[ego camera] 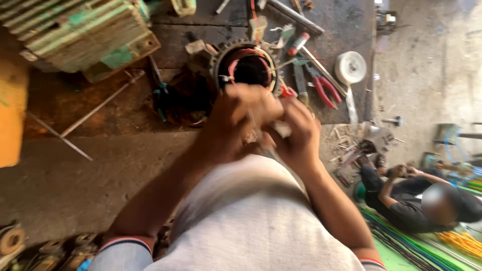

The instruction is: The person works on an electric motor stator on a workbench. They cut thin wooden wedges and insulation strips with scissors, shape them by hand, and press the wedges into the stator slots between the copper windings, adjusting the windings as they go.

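Head view: working close together just in front of the motor stator [249, 68] lying on the bench [75, 165], bore facing up; left hand [241, 113] clenched, right hand [296, 133] pinching a blurred white scrap [282, 129]; left nearer.

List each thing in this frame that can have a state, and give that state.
left hand: closed, blurred, in front of the stator
right hand: closed on a small pale item, kind unclear
motor stator: open-ended, red windings exposed
red-handled pliers: lying on the bench, handles spread
white tape roll: lying flat
green motor housing: lying tilted
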`<state>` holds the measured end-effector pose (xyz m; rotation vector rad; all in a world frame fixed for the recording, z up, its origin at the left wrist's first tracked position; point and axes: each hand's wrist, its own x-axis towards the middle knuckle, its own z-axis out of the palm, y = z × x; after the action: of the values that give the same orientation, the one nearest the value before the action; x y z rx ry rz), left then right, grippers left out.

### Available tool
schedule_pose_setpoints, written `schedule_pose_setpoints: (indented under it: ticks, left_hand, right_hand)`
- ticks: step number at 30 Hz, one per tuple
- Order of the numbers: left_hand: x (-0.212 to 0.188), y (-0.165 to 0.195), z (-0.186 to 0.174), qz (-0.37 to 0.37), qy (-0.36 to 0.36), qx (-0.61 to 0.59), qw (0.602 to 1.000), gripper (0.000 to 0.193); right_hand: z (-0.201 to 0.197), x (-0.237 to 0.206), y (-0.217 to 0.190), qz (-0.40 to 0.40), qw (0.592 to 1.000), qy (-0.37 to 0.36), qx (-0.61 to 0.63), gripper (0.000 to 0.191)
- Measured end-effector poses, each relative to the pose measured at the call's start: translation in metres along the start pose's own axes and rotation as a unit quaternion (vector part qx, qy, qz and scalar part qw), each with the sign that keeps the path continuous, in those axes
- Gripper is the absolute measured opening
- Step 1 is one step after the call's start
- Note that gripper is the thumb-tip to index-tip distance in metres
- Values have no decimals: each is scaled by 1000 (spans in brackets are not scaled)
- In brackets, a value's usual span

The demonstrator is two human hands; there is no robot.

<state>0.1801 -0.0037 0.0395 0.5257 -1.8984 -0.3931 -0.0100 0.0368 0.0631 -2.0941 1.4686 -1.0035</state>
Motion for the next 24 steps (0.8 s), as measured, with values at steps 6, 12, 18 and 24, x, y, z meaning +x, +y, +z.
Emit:
schedule_pose_setpoints:
  ticks: [6, 12, 18, 24]
  left_hand:
    - [-19, 50, -38, 65, -91, -2, 994, 27]
    - [-27, 53, -41, 11, -37, -108, 993, 21]
    - [-32, 54, -35, 42, -54, -90, 994, 22]
    - [-59, 58, -49, -38, -41, -156, 986, 28]
  right_hand:
    - [2, -15, -18, -194, 981, -21, -18, 29]
    - [29, 5, -5, -195, 973, -41, -117, 33]
    - [57, 32, 14, -129, 973, -15, -191, 38]
    - [50, 2, 37, -28, 995, 17, -98, 27]
